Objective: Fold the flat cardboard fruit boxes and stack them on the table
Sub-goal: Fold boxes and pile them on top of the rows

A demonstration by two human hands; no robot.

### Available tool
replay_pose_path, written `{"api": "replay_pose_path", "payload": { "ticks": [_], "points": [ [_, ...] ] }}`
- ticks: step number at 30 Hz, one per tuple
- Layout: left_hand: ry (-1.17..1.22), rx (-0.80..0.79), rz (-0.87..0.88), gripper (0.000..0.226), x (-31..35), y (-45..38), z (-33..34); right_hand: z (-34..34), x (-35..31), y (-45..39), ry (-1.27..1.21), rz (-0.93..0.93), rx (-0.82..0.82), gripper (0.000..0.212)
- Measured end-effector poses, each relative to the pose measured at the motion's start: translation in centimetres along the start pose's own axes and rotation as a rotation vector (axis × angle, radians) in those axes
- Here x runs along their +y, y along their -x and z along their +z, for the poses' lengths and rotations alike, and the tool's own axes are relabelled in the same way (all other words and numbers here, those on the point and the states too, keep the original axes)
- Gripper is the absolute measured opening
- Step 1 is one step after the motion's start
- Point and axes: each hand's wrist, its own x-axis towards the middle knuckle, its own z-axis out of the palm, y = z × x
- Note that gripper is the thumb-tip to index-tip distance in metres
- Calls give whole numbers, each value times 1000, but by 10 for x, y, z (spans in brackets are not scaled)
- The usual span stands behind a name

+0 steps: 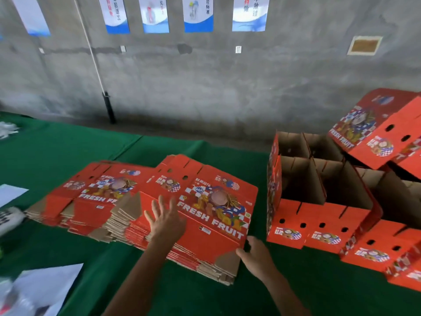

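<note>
On the green-covered table [68, 151], two overlapping stacks of flat red cardboard boxes lie side by side. The nearer stack [205, 215] sits at the centre, its long axis running from the upper left down toward the lower right, with the "FRESH FRUIT" print reading along that same slant toward the right. Its brown flap edges fan out at the near right corner and at the left end. The farther stack [91, 192] lies to the left, partly under the nearer one, its long axis slanting much the same way.

The left hand [165, 218] hovers over or rests on the left part of the nearer stack, fingers straight and spread wide, pointing away toward the wall; whether the palm touches the cardboard cannot be told. The right hand [255, 254] is at the near right corner of that stack, its thumb on the brown flap and its fingers curled around the corner edge.

To the right, folded boxes [319, 215] stand open-topped on the table, close together, their brown divider walls showing. Another folded box [373, 128] lies tilted on top of them at the far right. White sheets [45, 286] lie at the near left edge of the table. Blue-and-white posters [155, 14] hang on the grey wall behind.
</note>
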Motion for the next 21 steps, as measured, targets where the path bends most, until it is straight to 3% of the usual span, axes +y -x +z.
{"api": "replay_pose_path", "payload": {
  "ticks": [3, 5, 10, 15, 21],
  "points": [
    [39, -50, -131, 118, -44, -6, 0, 26, 4, -3, 15, 89, 17, 30],
    [87, -66, -124, 124, -57, -8, 0, 31, 1, -3, 28, 121, 75, 30],
    [84, -60, -65, 109, -70, -6, -6, 32, -11, 5, -39, 146, 62, 27],
    [-149, -74, 24, 63, -70, -5, -19, 24, -19, 19, -97, 73, 43, 32],
    [-248, 36, 33, 53, -57, 4, -22, 19, -33, 43, -257, 29, -13, 28]
  ]
}}
